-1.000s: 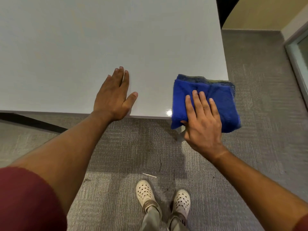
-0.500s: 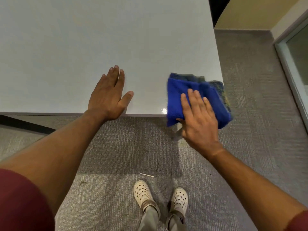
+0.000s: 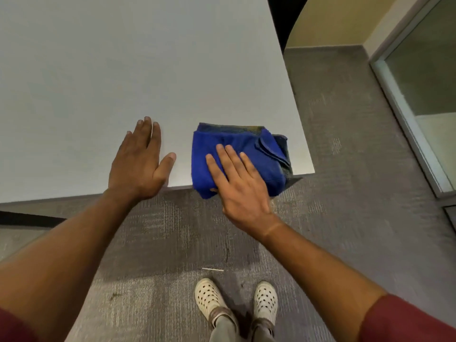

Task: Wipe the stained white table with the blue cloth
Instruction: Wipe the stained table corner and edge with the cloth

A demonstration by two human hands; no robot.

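The folded blue cloth [image 3: 237, 149] lies on the near right corner of the white table [image 3: 123, 70], its front edge hanging slightly over the table's rim. My right hand [image 3: 239, 183] presses flat on the cloth's near half, thumb tucked under its front edge. My left hand [image 3: 138, 164] rests flat on the bare tabletop just left of the cloth, fingers together and thumb out, holding nothing. No stain is plainly visible on the table surface.
Grey carpet [image 3: 345, 169] runs along the table's near and right edges. My two white perforated shoes [image 3: 237, 299] stand below. A glass door with a metal frame [image 3: 414, 107] is at the right. A small white sliver [image 3: 212, 269] lies on the carpet.
My right hand has slid the cloth leftward along the near edge, away from the table's right corner, so it no longer overhangs the right side. My left hand has stayed flat on the table.
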